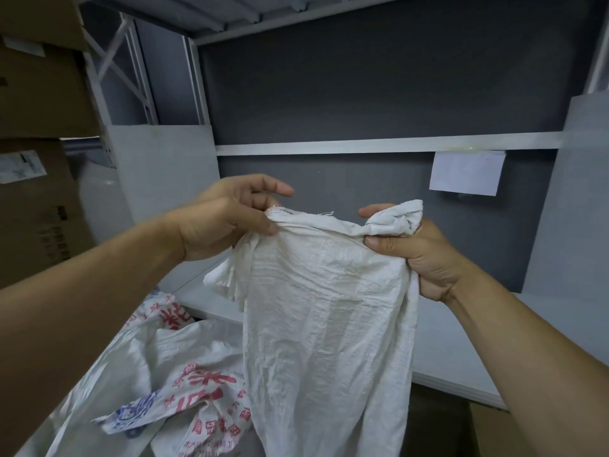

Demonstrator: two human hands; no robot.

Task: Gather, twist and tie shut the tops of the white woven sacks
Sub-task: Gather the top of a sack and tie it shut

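Note:
A plain white woven sack (326,324) hangs upright in front of me, held by its top edge. My left hand (227,219) pinches the left corner of the sack's mouth between thumb and fingers, the index finger sticking out. My right hand (425,258) is closed around a bunched, crumpled wad of the right corner, which pokes out above the fist. The top edge runs slack between both hands. The sack's lower end drops out of view at the bottom.
More white woven sacks with red and blue print (184,387) lie crumpled at lower left. Cardboard boxes (36,199) are stacked at the left. A white shelf board (454,364) and grey back panel with a white paper label (468,173) stand behind.

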